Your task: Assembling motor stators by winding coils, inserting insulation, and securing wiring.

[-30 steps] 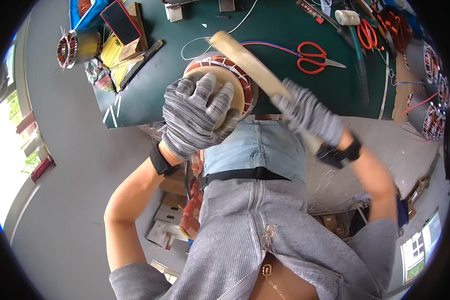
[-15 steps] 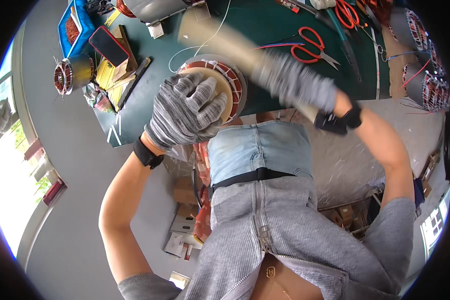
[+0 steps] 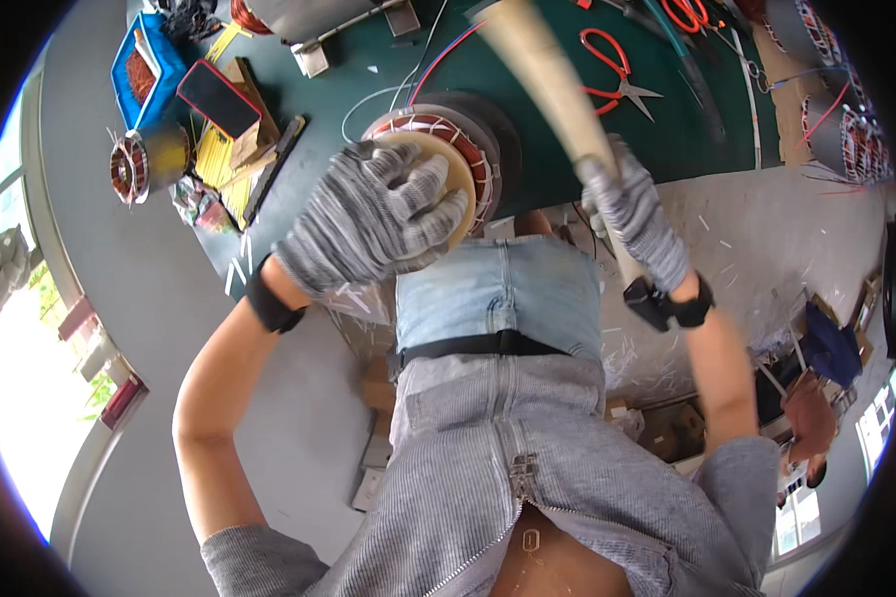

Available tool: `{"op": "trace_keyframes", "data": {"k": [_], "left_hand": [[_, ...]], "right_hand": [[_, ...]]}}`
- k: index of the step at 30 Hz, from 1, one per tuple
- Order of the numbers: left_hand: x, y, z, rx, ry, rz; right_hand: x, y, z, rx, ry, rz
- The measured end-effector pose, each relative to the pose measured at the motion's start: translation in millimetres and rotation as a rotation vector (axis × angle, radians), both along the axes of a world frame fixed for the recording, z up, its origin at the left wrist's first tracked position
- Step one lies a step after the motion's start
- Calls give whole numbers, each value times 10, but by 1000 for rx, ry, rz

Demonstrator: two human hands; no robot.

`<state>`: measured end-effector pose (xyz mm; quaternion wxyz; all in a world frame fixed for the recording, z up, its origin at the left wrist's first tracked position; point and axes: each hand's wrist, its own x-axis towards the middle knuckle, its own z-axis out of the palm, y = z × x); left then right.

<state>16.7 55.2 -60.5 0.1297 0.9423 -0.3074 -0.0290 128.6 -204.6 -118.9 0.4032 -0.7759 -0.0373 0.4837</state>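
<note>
Right grip (image 3: pixel 639 207) clamps a wooden bat (image 3: pixel 548 85); left grip (image 3: pixel 363 221), closure unclear, covers a pale disc (image 3: pixel 457 167); mis-aimed swings could bruise fingers (image 3: pixel 426 183)

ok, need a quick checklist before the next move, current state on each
1. Left hand on the pale disc: ok, fingers spread over it.
2. Right hand closed round the wooden bat: ok.
3. Bat apart from left hand: ok.
4. Scissors shut: not ok, blades open on the table.
5. Red and blue wires free of the bat: cannot tell.
</note>
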Motion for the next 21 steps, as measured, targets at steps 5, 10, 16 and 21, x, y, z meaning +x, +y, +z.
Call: {"op": "trace_keyframes", "data": {"k": [5, 10, 16, 21], "left_hand": [[-107, -151, -73, -37, -82, 105], [-138, -238, -24, -42, -56, 331], [-224, -352, -132, -23, -129, 491], [-173, -579, -189, -81, -236, 609]], "right_hand": [[-969, -264, -593, 347, -133, -278], [-670, -106, -64, 282, 199, -620], [-1037, 13, -255, 245, 14, -362], [-1611, -35, -801, 433, -552, -320]]}}
